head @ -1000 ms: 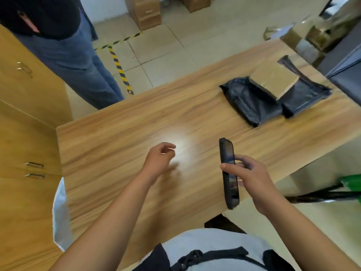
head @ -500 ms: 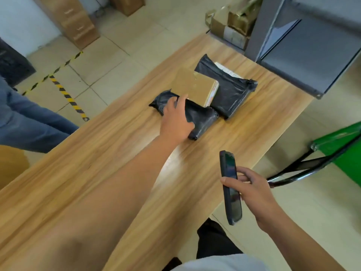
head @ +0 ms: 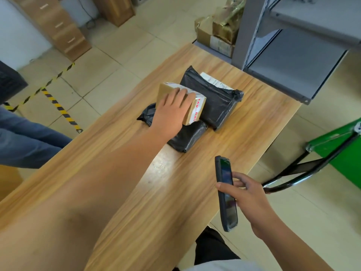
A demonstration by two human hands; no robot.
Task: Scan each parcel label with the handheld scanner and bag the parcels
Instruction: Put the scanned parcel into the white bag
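Note:
A small brown cardboard parcel (head: pixel 197 108) with red-printed tape lies tilted on two black plastic mailers. My left hand (head: pixel 172 110) is stretched out over it, fingers wrapped on its top and near side. The nearer black mailer (head: pixel 185 137) lies under the box. Behind it, the larger black mailer (head: pixel 216 98) shows a white label (head: pixel 214 82) at its far edge. My right hand (head: pixel 248 196) holds the dark handheld scanner (head: pixel 226 194) upright near the table's right edge, its screen facing left.
The wooden table (head: pixel 136 192) runs from lower left to upper right. A grey metal shelf (head: pixel 293 55) stands at its far end, with cardboard boxes (head: pixel 216 34) on the floor beside it. A green chair (head: pixel 332 149) is at right. A person's jeans (head: pixel 29 141) are at left.
My left hand has reached from the table's middle out to the parcels and closed on the cardboard box, which now sits tilted up. The scanner hand has barely moved.

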